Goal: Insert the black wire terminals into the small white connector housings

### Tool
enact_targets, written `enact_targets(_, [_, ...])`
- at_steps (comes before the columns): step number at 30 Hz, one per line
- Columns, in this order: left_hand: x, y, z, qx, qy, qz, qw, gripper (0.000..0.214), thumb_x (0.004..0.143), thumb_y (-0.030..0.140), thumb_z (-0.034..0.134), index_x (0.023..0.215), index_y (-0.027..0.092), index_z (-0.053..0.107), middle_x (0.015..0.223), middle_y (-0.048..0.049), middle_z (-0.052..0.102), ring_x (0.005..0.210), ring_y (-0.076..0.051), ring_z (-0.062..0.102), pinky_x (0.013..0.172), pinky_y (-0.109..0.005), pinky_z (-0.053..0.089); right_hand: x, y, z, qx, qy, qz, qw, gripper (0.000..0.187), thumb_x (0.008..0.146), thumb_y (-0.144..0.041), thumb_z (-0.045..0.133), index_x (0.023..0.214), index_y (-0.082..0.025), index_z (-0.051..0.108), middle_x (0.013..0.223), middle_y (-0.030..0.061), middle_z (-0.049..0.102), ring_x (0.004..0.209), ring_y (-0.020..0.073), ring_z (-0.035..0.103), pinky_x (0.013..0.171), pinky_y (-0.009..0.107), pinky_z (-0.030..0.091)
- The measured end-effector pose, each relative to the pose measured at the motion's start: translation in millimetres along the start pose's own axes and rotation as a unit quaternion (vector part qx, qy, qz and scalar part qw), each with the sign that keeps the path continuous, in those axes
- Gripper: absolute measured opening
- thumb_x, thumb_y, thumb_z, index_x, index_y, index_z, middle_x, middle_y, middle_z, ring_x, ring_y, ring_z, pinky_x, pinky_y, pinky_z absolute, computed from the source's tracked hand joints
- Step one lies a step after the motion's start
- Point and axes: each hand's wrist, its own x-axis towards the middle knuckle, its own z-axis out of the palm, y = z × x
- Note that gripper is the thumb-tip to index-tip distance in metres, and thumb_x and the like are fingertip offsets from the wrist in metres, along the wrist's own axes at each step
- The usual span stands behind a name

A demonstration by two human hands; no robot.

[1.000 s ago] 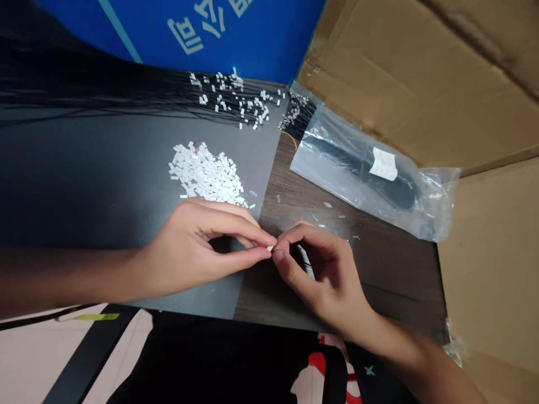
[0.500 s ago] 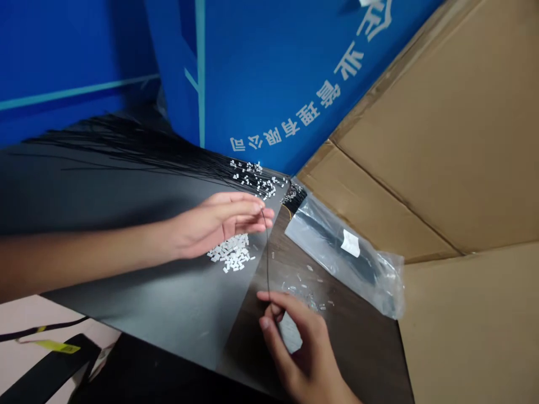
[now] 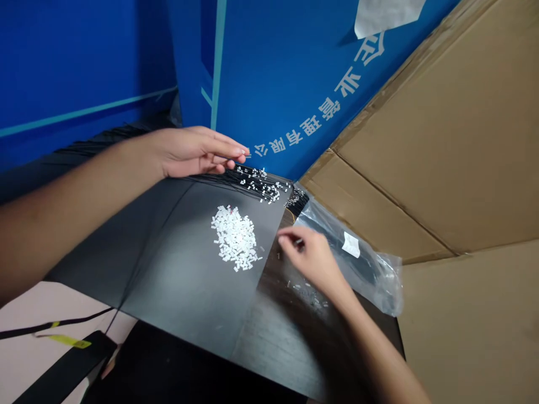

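My left hand [image 3: 202, 152] is raised over the far side of the table, thumb and fingertips pinched together on a thin black wire [image 3: 152, 238]. This wire trails from under the hand down past the table's near edge. Below lies a bundle of black wires [image 3: 223, 178] with small white pieces [image 3: 269, 193] around their ends. My right hand [image 3: 309, 255] hovers beside the plastic bag, fingers curled and closed; whatever they hold, if anything, is too small to make out. Left of it is a pile of small white pieces [image 3: 236, 238].
A clear plastic bag [image 3: 370, 269] with black wires sticking out lies along the cardboard [image 3: 442, 140]. Tiny clear bits [image 3: 309, 294] are scattered on the dark wooden tabletop [image 3: 269, 331]. A blue panel [image 3: 269, 67] with white characters stands behind.
My left hand has moved up and left with the wire, which now trails to the lower left. My right hand has let go of the wire's lower part and moved up towards the bag.
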Motion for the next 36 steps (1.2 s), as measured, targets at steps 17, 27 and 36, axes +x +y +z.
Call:
enact_targets(17, [54,-88,3.7,0.507,-0.046,0.255,0.822,0.03,0.109,0.032,0.063,0.112,0.021,0.091,0.113,-0.0143,0.081,0.118,-0.034,0.068,0.116,-0.05,0.048,156,36,5,-0.256,0.023,0.247,0.934,0.04,0.117,-0.042,0.083,0.149,-0.019,0.077,0.152,0.0139,0.077,0.131,0.0311,0.08,0.112,0.054,0.071])
enact_targets(27, [41,-83,8.5,0.528,-0.062,0.226,0.816,0.036,0.104,0.027,0.067,0.131,0.021,0.091,0.145,-0.0189,0.075,0.143,-0.043,0.061,0.129,-0.06,0.041,155,35,8,-0.242,0.033,0.227,0.943,0.039,0.116,-0.041,0.084,0.147,-0.018,0.077,0.149,0.0139,0.078,0.13,0.0308,0.08,0.112,0.054,0.071])
enact_targets(36, [11,-63,16.7,0.537,-0.174,0.147,0.812,0.026,0.098,0.021,0.072,0.106,0.023,0.096,0.104,-0.007,0.091,0.093,-0.024,0.081,0.09,-0.033,0.058,154,38,0,-0.176,0.137,0.175,0.959,0.015,0.117,-0.027,0.077,0.123,-0.016,0.084,0.127,0.0145,0.085,0.12,0.0299,0.082,0.11,0.051,0.068])
